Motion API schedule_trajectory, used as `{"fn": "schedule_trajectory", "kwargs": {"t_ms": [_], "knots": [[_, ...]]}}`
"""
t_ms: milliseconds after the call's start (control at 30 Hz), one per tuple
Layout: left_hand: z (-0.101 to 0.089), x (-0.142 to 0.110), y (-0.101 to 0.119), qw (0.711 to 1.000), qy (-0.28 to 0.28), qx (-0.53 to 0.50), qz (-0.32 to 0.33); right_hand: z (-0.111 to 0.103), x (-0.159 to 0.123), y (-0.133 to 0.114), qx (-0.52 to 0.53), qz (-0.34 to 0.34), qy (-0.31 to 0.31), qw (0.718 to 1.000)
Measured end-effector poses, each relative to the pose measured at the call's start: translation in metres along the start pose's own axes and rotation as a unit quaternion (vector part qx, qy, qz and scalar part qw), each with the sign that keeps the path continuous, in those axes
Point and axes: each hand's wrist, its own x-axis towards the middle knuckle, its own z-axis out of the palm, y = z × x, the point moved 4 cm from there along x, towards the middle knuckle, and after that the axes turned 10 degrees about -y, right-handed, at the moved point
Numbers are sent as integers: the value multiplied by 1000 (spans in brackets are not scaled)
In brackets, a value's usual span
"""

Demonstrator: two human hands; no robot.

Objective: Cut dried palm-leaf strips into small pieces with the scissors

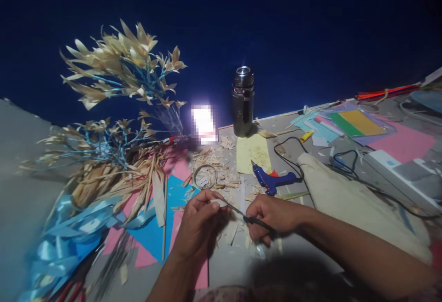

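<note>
My right hand (276,213) is closed around the black handle of a pair of scissors (255,221), whose blades point up and left. The blade tips reach my left hand (202,217), where thumb and fingers pinch a small pale piece of dried husk (221,203). Husk and blades meet there, though I cannot tell exactly how. Beyond my hands, a roll of tape (205,167) lies among pale husk scraps (226,173). A blue glue gun (272,180) rests just past my right hand.
At the left are dried-husk flowers with blue stems (127,76), light-blue ribbon (62,237) and blue paper (152,233). A dark flask (243,104) stands at the back beside a bright light (204,122). Cloth (352,205), a power strip (397,173) and cables occupy the right.
</note>
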Motion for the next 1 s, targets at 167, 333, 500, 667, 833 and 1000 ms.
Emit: {"fn": "schedule_trajectory", "kwargs": {"t_ms": [167, 333, 500, 667, 833, 1000], "knots": [[1, -2, -1, 1000, -1, 0, -7, 2, 0, -4, 10, -7, 4, 1000], [4, -2, 0, 1000, -2, 8, -7, 2, 0, -8, 30, -28, 24, 999], [2, -1, -1, 999, -4, 32, -12, -3, 2, -14, 91, -83, 115, 986], [-2, -1, -13, 992, -8, 122, -32, -9, 1, -16, 189, -165, 232, 940], [3, 0, -21, 983, -26, 171, -62, 0, 4, -17, 215, -193, 187, 939], [10, 2, -26, 993, -66, 66, -77, 5, 6, -17, 247, -192, 148, 938]]}}
